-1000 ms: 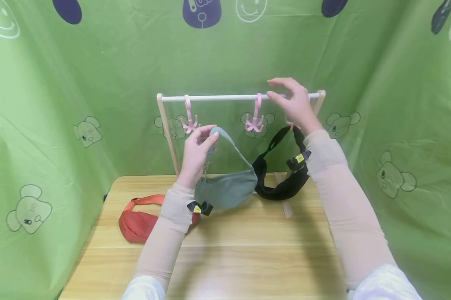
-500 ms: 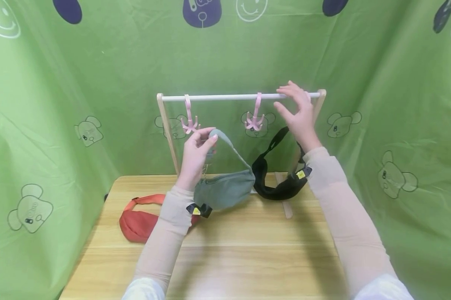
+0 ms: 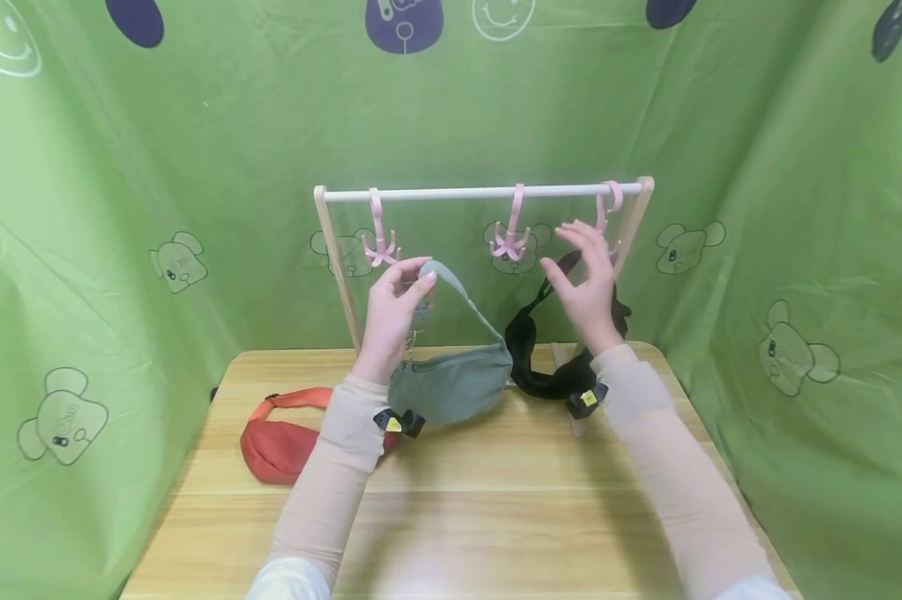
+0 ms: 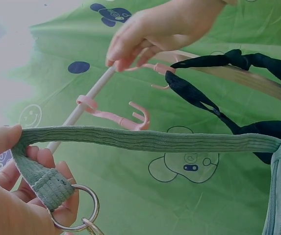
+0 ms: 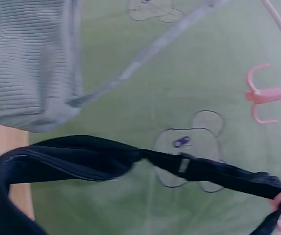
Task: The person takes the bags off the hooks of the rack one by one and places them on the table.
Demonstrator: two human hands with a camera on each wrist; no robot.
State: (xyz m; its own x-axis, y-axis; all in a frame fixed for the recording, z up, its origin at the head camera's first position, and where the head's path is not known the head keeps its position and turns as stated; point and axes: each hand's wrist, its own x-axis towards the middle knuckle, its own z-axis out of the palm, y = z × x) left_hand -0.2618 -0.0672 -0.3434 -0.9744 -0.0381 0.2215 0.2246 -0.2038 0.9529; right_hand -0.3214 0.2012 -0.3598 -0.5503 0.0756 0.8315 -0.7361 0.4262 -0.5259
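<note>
My left hand [image 3: 389, 321] pinches the strap [image 4: 150, 141] of a grey-green corduroy bag [image 3: 454, 383] near its metal ring [image 4: 97, 205]. The bag hangs below that hand, above the table. My right hand [image 3: 589, 287] holds nothing; its fingers are spread with a gap to the thumb, in front of the rightmost pink hook [image 3: 603, 208]. From that hook a black bag [image 3: 544, 385] hangs by its strap [image 5: 209, 171], partly hidden by the right hand. A middle pink hook [image 3: 509, 242] and a left pink hook [image 3: 379, 248] bear no bag.
The hooks hang from a white rod [image 3: 443, 195] between wooden posts [image 3: 338, 258] standing on a wood-grain table [image 3: 526, 525]. A red bag [image 3: 278, 450] lies at the table's left, partly behind the left forearm. A green printed curtain [image 3: 233, 125] surrounds the table.
My right hand has come down from beside the rod to in front of the black bag's strap, uncovering the right hook's top. The left hand with the grey-green bag has barely moved.
</note>
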